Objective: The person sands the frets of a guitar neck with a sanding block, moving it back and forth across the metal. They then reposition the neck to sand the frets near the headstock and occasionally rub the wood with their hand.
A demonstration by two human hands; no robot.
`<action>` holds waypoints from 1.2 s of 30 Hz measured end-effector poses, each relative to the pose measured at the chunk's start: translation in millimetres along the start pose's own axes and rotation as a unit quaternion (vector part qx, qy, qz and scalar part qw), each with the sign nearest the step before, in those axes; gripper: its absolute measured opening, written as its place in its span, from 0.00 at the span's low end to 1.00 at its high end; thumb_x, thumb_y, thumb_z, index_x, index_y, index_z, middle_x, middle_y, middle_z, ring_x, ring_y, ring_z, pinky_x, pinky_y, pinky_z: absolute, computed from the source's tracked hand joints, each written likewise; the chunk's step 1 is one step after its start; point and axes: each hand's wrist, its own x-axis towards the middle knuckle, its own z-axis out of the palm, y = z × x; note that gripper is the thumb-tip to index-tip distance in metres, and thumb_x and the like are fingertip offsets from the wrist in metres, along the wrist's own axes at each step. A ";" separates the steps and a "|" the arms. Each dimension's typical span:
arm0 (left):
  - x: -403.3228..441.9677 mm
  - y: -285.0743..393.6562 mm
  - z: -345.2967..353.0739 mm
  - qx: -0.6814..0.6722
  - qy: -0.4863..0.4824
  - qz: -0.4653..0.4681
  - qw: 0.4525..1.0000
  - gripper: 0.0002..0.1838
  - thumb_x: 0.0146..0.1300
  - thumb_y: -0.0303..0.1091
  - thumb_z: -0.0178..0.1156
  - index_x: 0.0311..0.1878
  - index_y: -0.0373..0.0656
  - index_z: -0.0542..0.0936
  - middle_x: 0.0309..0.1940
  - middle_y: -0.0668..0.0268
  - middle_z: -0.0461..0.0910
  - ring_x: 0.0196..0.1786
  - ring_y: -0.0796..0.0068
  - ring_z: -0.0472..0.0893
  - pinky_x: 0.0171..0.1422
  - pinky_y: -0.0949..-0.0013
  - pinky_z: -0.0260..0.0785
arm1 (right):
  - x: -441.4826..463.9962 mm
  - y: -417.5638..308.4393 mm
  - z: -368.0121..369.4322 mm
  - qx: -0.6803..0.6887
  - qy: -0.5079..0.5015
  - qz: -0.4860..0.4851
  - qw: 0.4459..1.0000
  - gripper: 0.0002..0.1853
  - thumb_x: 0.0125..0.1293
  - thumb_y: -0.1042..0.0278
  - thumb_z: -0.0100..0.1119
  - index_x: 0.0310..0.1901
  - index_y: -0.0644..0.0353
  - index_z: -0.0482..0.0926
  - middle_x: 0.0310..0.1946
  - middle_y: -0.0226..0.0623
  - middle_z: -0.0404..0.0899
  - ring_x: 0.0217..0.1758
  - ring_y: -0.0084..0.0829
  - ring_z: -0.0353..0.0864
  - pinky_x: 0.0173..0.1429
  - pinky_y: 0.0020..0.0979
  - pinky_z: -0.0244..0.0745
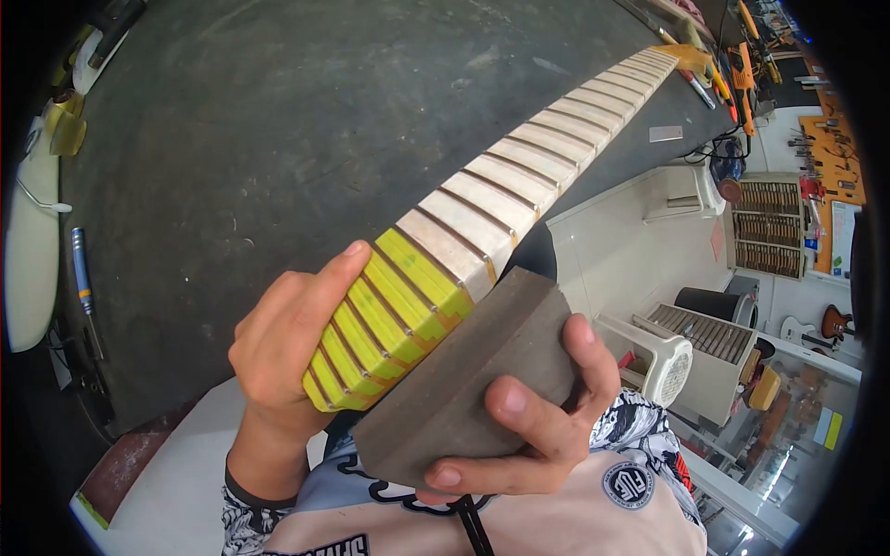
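A guitar neck (547, 148) runs diagonally from lower left to upper right, with dark metal frets across a pale, whitish taped fingerboard. Yellow-green tape (389, 296) covers its wide near end. My left hand (287, 343) is wrapped round that near end, thumb along the top edge. My right hand (538, 417) grips a dark grey sanding block (464, 380), fingers spread over its outer face. The block lies lengthwise along the neck's near side edge; whether it presses on the fret ends I cannot tell.
Under the neck is a dark workbench mat (232, 139). A blue-handled screwdriver (82, 269) lies at the left. Pens and orange tools (742, 83) sit near the neck's far end, beside a small metal plate (666, 134). A white stool (649, 357) stands beyond the bench edge.
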 end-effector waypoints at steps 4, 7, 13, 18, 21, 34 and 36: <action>-0.5 -1.7 -1.3 -0.020 0.003 0.000 1.000 0.29 0.49 0.25 0.72 0.59 0.32 0.84 0.32 0.58 0.85 0.26 0.70 0.79 0.31 0.70 0.73 | 5.3 -2.6 3.5 -0.008 0.000 -0.011 1.000 0.16 0.70 0.37 0.61 0.55 0.20 0.88 0.58 0.20 0.85 0.68 0.57 0.74 0.57 0.47 0.77; -2.2 -2.3 -0.9 -0.023 0.010 -0.006 1.000 0.28 0.50 0.25 0.71 0.59 0.33 0.85 0.30 0.60 0.83 0.26 0.70 0.79 0.30 0.69 0.73 | 3.5 -5.1 5.4 -0.006 0.000 -0.018 1.000 0.15 0.70 0.36 0.60 0.53 0.21 0.89 0.58 0.20 0.85 0.68 0.58 0.74 0.58 0.47 0.78; -3.0 -4.7 1.9 -0.021 0.021 0.002 1.000 0.28 0.51 0.24 0.70 0.60 0.35 0.84 0.28 0.62 0.81 0.26 0.70 0.78 0.30 0.69 0.73 | 3.0 -6.0 14.0 -0.012 0.028 -0.018 0.999 0.15 0.71 0.35 0.58 0.51 0.23 0.89 0.58 0.26 0.85 0.66 0.58 0.75 0.60 0.47 0.79; -4.2 -4.3 2.8 -0.032 0.027 -0.005 0.999 0.27 0.52 0.25 0.70 0.59 0.36 0.85 0.28 0.61 0.81 0.25 0.69 0.78 0.29 0.68 0.73 | 30.1 0.8 8.0 -0.038 -0.100 -0.065 0.992 0.27 0.73 0.27 0.48 0.58 0.35 0.83 0.55 0.51 0.82 0.60 0.51 0.83 0.62 0.62 0.78; -7.9 -4.5 7.6 -0.051 0.034 0.003 0.998 0.26 0.52 0.25 0.70 0.58 0.35 0.85 0.28 0.61 0.80 0.25 0.69 0.78 0.29 0.67 0.72 | 64.3 2.7 16.8 -0.048 -0.172 -0.069 0.981 0.30 0.74 0.27 0.46 0.59 0.41 0.82 0.51 0.56 0.83 0.56 0.50 0.87 0.61 0.65 0.79; -15.6 -8.8 5.7 -0.058 0.039 0.010 0.997 0.20 0.47 0.27 0.73 0.47 0.37 0.86 0.30 0.61 0.82 0.30 0.61 0.83 0.32 0.62 0.76 | 81.7 8.6 33.0 -0.016 -0.166 -0.086 0.982 0.28 0.72 0.34 0.57 0.53 0.50 0.88 0.47 0.58 0.86 0.53 0.52 0.87 0.62 0.57 0.81; -13.6 -12.2 4.5 -0.079 0.039 0.022 0.996 0.20 0.47 0.27 0.73 0.46 0.36 0.86 0.30 0.61 0.82 0.30 0.60 0.84 0.32 0.62 0.77 | 79.2 10.0 32.8 -0.012 -0.140 -0.092 0.986 0.28 0.71 0.32 0.57 0.53 0.49 0.88 0.48 0.58 0.85 0.54 0.54 0.87 0.62 0.58 0.81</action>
